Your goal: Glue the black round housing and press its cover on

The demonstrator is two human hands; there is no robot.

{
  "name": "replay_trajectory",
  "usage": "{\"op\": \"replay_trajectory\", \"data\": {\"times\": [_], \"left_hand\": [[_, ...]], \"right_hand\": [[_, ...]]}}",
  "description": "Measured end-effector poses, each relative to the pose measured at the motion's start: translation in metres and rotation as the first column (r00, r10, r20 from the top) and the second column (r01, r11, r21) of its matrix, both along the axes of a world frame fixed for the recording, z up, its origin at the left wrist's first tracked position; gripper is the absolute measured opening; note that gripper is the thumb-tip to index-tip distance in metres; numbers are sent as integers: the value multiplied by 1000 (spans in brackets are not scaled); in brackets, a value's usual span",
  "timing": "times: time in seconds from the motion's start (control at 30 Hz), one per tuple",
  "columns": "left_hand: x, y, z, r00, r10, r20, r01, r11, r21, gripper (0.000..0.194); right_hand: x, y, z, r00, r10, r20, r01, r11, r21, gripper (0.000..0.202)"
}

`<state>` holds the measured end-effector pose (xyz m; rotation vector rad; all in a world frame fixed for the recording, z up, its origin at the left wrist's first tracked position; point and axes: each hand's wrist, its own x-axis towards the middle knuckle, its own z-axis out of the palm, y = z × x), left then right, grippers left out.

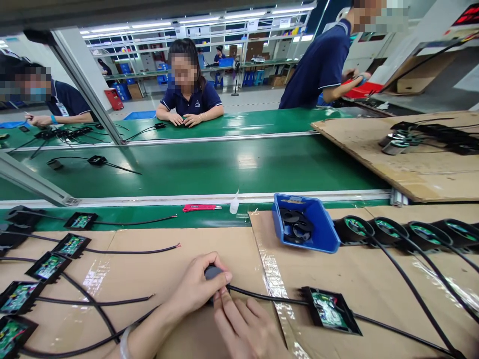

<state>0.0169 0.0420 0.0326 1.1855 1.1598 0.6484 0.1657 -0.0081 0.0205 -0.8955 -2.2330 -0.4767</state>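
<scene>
My left hand [200, 286] is closed around a dark grey round housing [213, 272], its thumb across the top; most of the housing is hidden by the fingers. My right hand [245, 321] presses its bunched fingertips on the near side of the same housing, close to where a black cable [258, 294] comes out. That cable runs right to an open black box with a green circuit board [329, 310], lying on the cardboard. A second cable [400, 334] leaves the box toward the lower right.
Left lie several boxed circuit boards [71, 245] with cables. A blue bin [318, 227] holds black parts, beside round housings [389, 230] with boards inside. A red cutter [201, 208] and small bottle [234, 204] lie behind. Across the green conveyor [209, 162], co-workers [190, 102] sit or stand.
</scene>
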Motion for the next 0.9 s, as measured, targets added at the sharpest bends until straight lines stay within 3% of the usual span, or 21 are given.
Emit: {"op": "replay_trajectory", "data": {"times": [0.1,0.3,0.47,0.6,0.73,0.9], "left_hand": [[5,-1,-2,999,40,37,-38,999,-36,43],[0,-3,-8,994,57,-94,-36,978,208,39],[-1,-3,-6,991,31,-132,-4,981,196,37],[0,-2,-2,989,10,-148,22,977,212,34],[0,2,-2,998,3,-65,7,990,139,40],[-6,9,-6,1000,-9,7,9,1000,-11,53]], "right_hand": [[3,-1,1,1000,14,-19,-14,1000,-12,41],[10,-5,0,998,48,-43,-47,999,11,33],[10,-4,-4,994,72,-82,-70,997,23,32],[6,-2,-1,997,14,-74,-16,999,-28,34],[7,-1,0,1000,-6,-11,5,997,-79,35],[11,-1,-11,999,24,30,-21,993,-117,23]]}}
